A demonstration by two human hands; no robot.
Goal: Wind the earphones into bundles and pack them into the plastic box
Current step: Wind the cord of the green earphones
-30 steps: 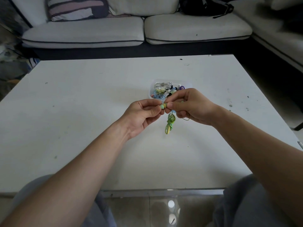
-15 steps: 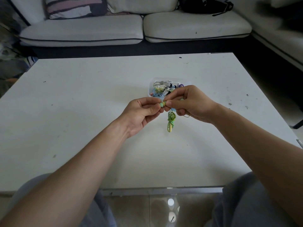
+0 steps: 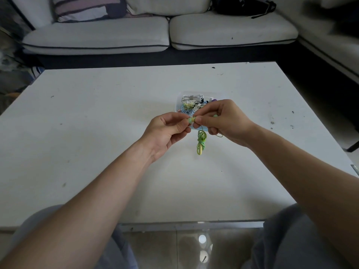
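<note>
A green earphone (image 3: 201, 141) hangs as a wound bundle with its plug end lowest, just above the white table (image 3: 97, 133). My left hand (image 3: 165, 131) pinches its green earbud between thumb and forefinger. My right hand (image 3: 223, 121) pinches the other end of that bud and holds the cord, a loose strand trailing under its palm. Right behind both hands stands the clear plastic box (image 3: 179, 100), holding several wound earphones in white, blue, yellow and black. My right hand hides the box's right side.
A grey-white sofa (image 3: 155, 33) runs along the table's far edge, with a striped cushion (image 3: 87, 8) and a black bag (image 3: 242, 4) on it. A second sofa section (image 3: 334, 45) stands to the right. My knees sit under the near table edge.
Both hands and the hanging green bundle stay in nearly the same place. The view has shifted slightly.
</note>
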